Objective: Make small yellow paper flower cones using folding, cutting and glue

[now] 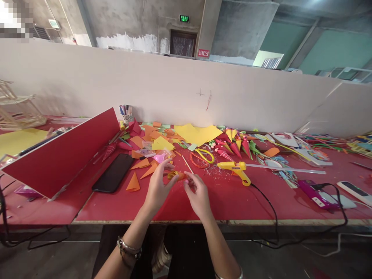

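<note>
Between my hands, over the red table, is a small orange paper cone (180,176) with a curl of yellow at its wide left end. My left hand (159,182) has its thumb and fingers curved around that wide end. The pointed right end is pinched by the thumb and fingers of my right hand (198,190). A pink piece (159,157) lies just beyond my left fingers, and a thin pale stick (187,164) lies beyond the cone. To the left is a folded orange paper piece (133,183).
A yellow glue gun (236,170) with a long clear stick lies right of my hands, its cord trailing off the table edge. Scissors (205,155) lie behind. A black phone (113,173) and an upright red board (66,151) stand left. Finished cones (229,145) pile up at the back.
</note>
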Tool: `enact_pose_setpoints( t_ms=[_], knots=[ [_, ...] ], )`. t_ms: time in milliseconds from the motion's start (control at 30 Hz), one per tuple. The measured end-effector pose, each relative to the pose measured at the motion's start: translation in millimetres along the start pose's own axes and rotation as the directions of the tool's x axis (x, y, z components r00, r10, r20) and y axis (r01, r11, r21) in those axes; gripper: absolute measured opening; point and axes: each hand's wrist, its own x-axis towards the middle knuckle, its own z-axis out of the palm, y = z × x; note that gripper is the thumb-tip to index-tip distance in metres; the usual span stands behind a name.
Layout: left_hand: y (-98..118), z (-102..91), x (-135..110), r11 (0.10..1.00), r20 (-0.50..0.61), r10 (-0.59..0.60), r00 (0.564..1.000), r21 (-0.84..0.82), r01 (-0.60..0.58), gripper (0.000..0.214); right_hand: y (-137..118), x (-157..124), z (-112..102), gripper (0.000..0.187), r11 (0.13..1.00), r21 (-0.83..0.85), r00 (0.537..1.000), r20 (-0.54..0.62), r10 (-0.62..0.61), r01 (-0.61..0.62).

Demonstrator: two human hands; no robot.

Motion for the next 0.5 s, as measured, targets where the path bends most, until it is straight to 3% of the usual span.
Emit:
enact_pose_setpoints(
  t_ms=[133,300,400,500],
  knots=[
    [-4,3.8,-1,0.995,0.028,0.051,0.998,0.081,-0.053,0.040,8,2,6,0.037,0.996,-0.088,0.999,0.044,0.012,-0.008],
    [4,5.5,-3,0.961,0.148,0.218,0.965,0.141,-0.239,0.042,13,3,14,0.033,0.999,-0.040,0.999,0.047,0.012,-0.010],
    [5,11.6,-5,0.962,0.065,0.263,0.963,0.065,-0.267,0.044,11,3,18,0.030,0.994,0.099,0.997,0.066,0.045,-0.052],
    [3,19.7,-7,0.980,-0.050,0.187,0.981,-0.056,-0.189,0.054,6,1,24,0.024,0.963,0.249,0.992,0.091,0.085,-0.105]
  ],
)
